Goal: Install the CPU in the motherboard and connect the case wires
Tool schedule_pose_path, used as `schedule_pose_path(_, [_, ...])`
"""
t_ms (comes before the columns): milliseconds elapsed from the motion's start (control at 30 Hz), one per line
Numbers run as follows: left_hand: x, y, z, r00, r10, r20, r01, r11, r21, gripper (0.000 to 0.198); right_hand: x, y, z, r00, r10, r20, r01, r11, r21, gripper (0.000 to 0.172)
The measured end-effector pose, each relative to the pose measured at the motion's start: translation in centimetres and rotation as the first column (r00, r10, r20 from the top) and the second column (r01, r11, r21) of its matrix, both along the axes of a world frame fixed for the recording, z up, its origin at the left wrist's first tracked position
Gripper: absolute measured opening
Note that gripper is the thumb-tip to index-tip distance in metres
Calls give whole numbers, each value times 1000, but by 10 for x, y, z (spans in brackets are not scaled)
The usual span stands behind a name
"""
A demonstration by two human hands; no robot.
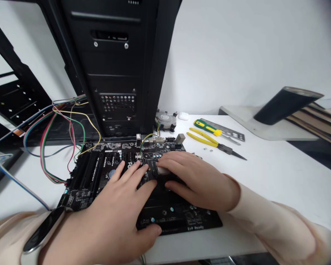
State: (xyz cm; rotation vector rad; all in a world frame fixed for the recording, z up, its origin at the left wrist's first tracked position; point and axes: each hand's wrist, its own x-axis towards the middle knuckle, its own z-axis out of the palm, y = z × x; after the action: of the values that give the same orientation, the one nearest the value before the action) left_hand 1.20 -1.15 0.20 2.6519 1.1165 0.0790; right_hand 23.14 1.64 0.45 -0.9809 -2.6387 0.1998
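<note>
The left hand point(107, 215) is pressing down on a black motherboard point(176, 217), its fingers point(132, 173) spreading apart across the board and clamping nothing. The right hand point(195, 182) is curving over a pale metallic patch point(162, 170) near the board's middle; the view does not settle whether that grip is closed on it or only resting there. The motherboard is lying flat on the white counter point(267, 184), just in front of an upright black computer case point(113, 66), with a bundle of coloured wires point(45, 158) looping to its left edge. Exposed components are sitting under both palms, so hard pressure or a slip could bend a pin or crack a solder joint, and a snag on the wires could drag the board sideways. Yellow-handled needle-nose pliers point(209, 141), a green-and-yellow screwdriver point(206, 127) and a few tiny screws point(208, 149) are lying to the right.
</note>
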Motion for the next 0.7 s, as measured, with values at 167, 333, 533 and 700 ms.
schedule_pose_path(167, [0,0,2,1000,8,-5,-8,1000,-27,66,1,1,2,1000,27,4,-27,998,-53,25])
schedule_pose_path(333, [1,1,3,1000,17,-12,-17,998,-54,66,4,2,3,1000,27,-16,-28,996,-83,22])
schedule_pose_path(533, [0,0,3,1000,19,2,-19,999,-46,64,3,1,4,1000,4,-11,-5,997,-82,26])
schedule_pose_path(700, [-1,0,3,1000,5,21,-4,1000,-22,67,2,-1,1,1000,-7,21,8,998,-57,36])
